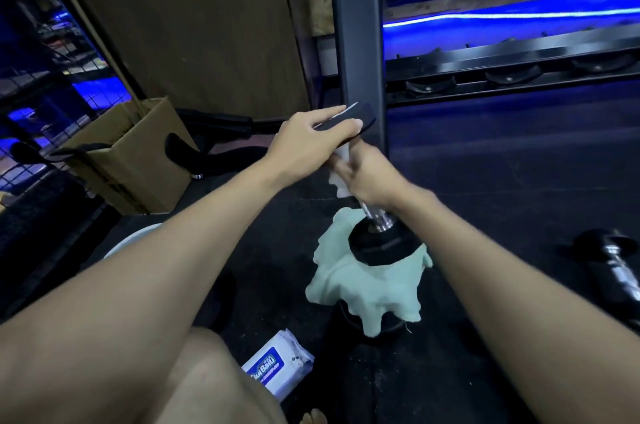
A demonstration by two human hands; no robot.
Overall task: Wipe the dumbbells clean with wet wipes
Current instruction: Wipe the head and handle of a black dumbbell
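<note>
A black dumbbell [382,243] stands on end in the middle of the floor, its lower head resting on a pale green cloth [360,288]. My left hand [311,143] grips the dumbbell's upper head from the side. Just below it, my right hand [367,177] is closed around the chrome handle with a white wet wipe [337,186] wrapped under the fingers. A pack of wet wipes [277,370] lies on the floor near my knee. A second dumbbell [620,267] lies on its side at the right edge.
A cardboard box [138,153] stands at the left by a wire mesh rack. A grey metal post [356,25] rises right behind the held dumbbell. A dumbbell rack with empty cradles [509,75] runs along the right. A white basin rim [135,238] shows under my left arm.
</note>
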